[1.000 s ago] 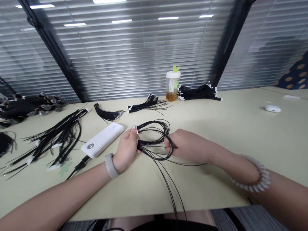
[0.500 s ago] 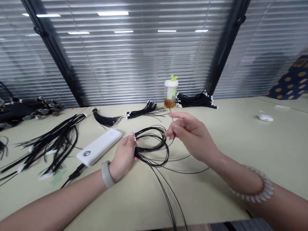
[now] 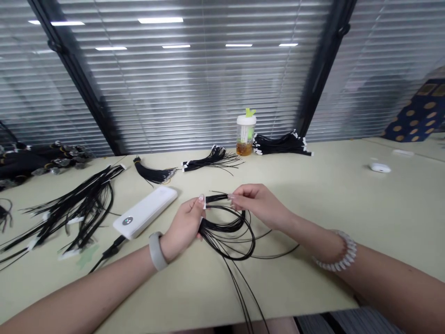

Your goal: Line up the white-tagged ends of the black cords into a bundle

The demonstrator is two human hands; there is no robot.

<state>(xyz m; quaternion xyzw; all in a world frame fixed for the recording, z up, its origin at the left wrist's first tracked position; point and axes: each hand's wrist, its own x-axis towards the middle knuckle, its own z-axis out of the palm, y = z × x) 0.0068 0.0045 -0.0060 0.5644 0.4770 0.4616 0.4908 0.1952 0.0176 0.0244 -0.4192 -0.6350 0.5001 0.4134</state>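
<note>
A white power bank (image 3: 145,206) is lying on the pale table (image 3: 313,195), left of centre; a lidded plastic tumbler (image 3: 246,135) holding amber liquid is standing near the far edge, and a small white case (image 3: 380,168) is resting far right.

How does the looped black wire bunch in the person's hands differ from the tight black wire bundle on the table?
The looped black wire bunch sits in the left hand and right hand; the tight black wire bundle lies on the table. Bunch curves loosely; bundle lies straight. Both are thin wires.
</note>
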